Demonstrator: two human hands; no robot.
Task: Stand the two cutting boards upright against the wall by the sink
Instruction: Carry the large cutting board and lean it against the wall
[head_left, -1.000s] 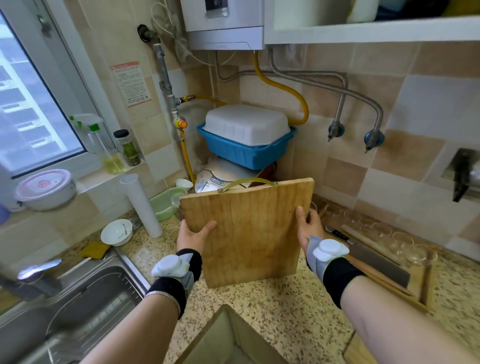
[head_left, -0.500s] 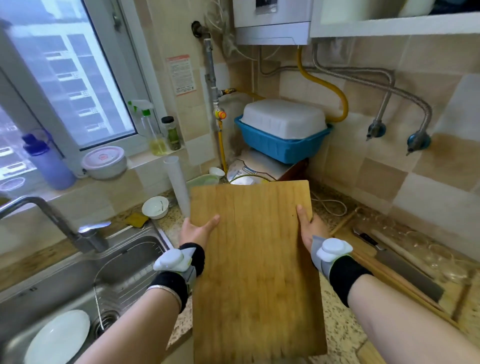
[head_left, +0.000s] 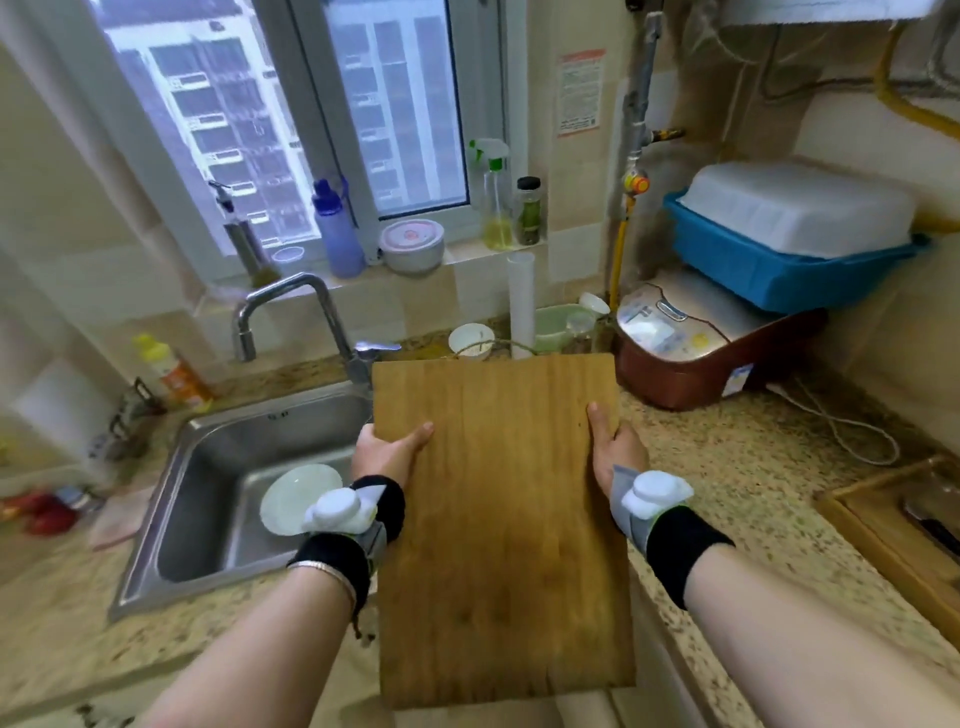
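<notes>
While both hands carry the board level above the counter edge, the following values apply.

Finger state, left: the left hand (head_left: 387, 453) is closed on the left long edge of the cutting board (head_left: 501, 525); the thumb (head_left: 418, 434) lies flat on the top face and the other fingers are hidden beneath.
Finger state, right: the right hand (head_left: 615, 449) clamps the right long edge at about the same level, thumb on top, remaining fingers out of sight under the board.
Grip location: both holds sit on the far half of the board, opposite each other; the near half overhangs unsupported.
Board position: held in the air, face up and near flat, between the sink (head_left: 208, 467) on its left and the granite counter (head_left: 753, 467) on its right; its far edge is near the tap (head_left: 311, 322).
Stiffness: solid wood planks, judged rigid; no flex expected.
Weight: judged moderately heavy, so two hands are advisable.
Surface: smooth grain, possibly slippery if wet; wetness cannot be told.
Recommended hold for standing: keep to the long edges and tilt the far end up.
Second board: a wooden board (head_left: 893, 540) shows at the right edge, partly out of view.
Hazard: a white plate (head_left: 291, 496) lies in the sink, and a small bowl (head_left: 470, 340) stands by the wall.
</notes>
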